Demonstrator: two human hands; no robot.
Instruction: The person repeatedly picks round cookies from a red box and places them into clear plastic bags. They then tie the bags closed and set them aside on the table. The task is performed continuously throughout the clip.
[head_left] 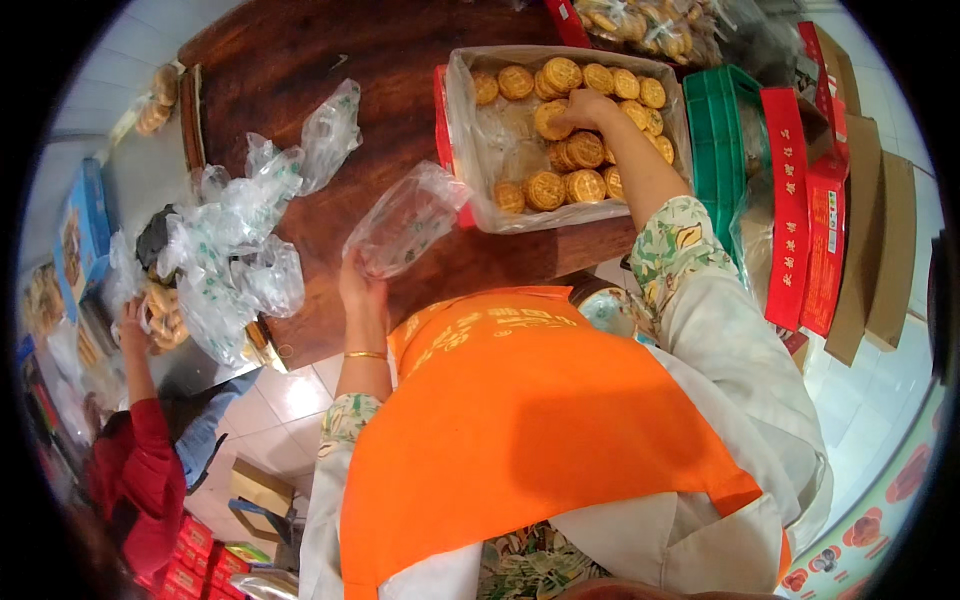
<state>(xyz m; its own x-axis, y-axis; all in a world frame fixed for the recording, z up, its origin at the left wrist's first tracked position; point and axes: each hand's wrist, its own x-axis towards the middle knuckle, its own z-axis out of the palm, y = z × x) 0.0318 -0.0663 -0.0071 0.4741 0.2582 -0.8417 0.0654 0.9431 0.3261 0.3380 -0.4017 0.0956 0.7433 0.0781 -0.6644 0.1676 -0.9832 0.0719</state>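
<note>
My left hand (363, 292) is closed on the lower edge of a clear plastic bag (412, 215), which lies slanted toward the lined box (570, 222). That box holds several stacks of round golden cookies (583, 150) with stamped tops. Reaching into it from the right, my right hand (590, 110) grips a cookie (550, 120) by its side. Whether more cookies sit beneath that one in my fingers, I cannot tell.
A pile of crumpled plastic bags (225, 255) covers the left of the dark wooden table (390, 110). Green crates (715, 150) and red cartons (790, 210) stand right of the box. Bagged baked goods (650, 30) lie beyond it. Another person's hand (133, 325) touches packaged food at far left.
</note>
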